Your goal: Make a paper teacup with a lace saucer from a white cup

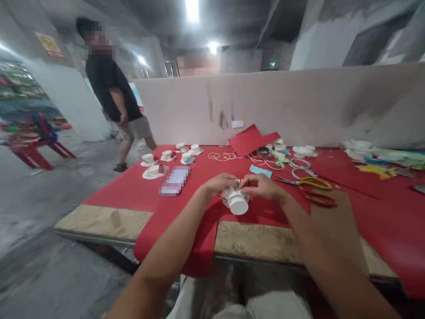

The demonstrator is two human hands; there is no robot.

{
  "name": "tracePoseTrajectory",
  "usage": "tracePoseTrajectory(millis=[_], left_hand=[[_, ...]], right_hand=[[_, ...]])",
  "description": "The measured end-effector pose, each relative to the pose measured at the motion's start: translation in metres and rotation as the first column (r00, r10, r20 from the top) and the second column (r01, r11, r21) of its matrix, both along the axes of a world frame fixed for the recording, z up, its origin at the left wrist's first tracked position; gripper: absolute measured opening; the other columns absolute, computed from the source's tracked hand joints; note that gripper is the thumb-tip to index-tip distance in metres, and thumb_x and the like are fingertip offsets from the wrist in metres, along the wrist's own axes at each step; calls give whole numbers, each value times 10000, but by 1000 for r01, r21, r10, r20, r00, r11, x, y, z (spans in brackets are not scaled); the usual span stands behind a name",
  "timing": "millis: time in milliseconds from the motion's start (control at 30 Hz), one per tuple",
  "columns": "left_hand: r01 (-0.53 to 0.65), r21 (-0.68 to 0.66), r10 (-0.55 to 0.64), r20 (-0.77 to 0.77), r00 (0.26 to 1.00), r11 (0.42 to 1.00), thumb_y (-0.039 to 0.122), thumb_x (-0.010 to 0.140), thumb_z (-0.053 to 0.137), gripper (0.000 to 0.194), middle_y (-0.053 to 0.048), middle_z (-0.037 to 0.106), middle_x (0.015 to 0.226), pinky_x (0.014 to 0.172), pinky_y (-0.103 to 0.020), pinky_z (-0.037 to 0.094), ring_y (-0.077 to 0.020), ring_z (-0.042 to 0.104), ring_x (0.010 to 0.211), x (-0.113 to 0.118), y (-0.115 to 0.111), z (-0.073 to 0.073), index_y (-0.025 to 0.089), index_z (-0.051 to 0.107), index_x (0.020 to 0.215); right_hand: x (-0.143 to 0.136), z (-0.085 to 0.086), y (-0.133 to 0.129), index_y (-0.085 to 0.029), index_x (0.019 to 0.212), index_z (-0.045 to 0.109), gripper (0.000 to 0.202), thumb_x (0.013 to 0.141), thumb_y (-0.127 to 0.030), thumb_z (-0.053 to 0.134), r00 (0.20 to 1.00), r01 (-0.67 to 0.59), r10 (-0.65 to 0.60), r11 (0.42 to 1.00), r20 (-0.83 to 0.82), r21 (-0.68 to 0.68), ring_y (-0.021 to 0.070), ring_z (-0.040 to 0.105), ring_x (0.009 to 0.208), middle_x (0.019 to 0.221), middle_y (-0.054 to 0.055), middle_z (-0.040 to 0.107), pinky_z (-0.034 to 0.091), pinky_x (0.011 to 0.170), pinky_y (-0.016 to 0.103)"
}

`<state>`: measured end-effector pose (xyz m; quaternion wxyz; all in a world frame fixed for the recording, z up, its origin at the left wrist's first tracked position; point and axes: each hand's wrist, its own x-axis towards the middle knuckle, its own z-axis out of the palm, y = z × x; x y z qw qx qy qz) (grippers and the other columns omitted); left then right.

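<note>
A small white round piece with a frilly, spiky rim (238, 204) stands at the front of the red-covered table, its flat end facing me. My left hand (222, 182) pinches the rim at its far left side. On the far right side, my right hand (260, 185) has its fingers closed on the same rim, close to the left fingertips. A light blue scrap (260, 171) lies just beyond my right hand. Yellow-handled scissors (315, 182) and a red-handled tool (320, 199) rest to the right.
Several small white hat-like pieces (168, 155) and a phone (175, 180) lie at the left. Red sheets (247, 141), a tape roll (263, 153) and white cord (222, 156) are at the back, before a pale partition (282, 104). A person (111, 88) stands beyond the table.
</note>
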<state>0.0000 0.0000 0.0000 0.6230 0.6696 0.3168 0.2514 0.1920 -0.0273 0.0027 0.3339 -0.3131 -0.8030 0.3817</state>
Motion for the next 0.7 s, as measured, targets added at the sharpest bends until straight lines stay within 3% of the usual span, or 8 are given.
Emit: tracePoseTrajectory(millis=[233, 467, 567, 700], left_hand=[[-15, -5, 15, 12, 1000, 1000, 296, 589, 647, 206, 17, 512, 503, 454, -213, 273, -62, 412, 433, 3, -2, 0, 100, 600, 631], [2, -4, -2, 42, 999, 1000, 303, 597, 675, 224, 1, 536, 536, 472, -209, 300, -69, 442, 469, 1, -2, 1, 93, 617, 650], [-3, -15, 3, 40, 999, 1000, 310, 591, 685, 250, -19, 569, 575, 490, -214, 328, -82, 476, 498, 1, -2, 2, 86, 633, 689], [17, -13, -17, 36, 999, 1000, 311, 603, 676, 240, -11, 559, 555, 473, -212, 315, -74, 463, 469, 2, -2, 2, 88, 626, 675]], right_hand=[[0, -2, 1, -173, 835, 617, 238, 671, -322, 705, 996, 27, -34, 997, -82, -78, 108, 527, 624, 678, -24, 559, 414, 588, 235], [7, 6, -6, -186, 905, 681, 233, 723, -329, 657, 996, -12, 3, 996, -94, -93, 151, 572, 792, 861, 29, 609, 442, 725, 281], [9, 11, -8, -189, 923, 686, 234, 770, -343, 599, 998, -9, 4, 997, -63, -79, 145, 564, 763, 857, 32, 608, 441, 694, 277], [7, 10, -7, -178, 858, 682, 208, 741, -340, 627, 999, -18, 15, 997, -38, -76, 156, 568, 775, 829, 29, 610, 440, 710, 289]])
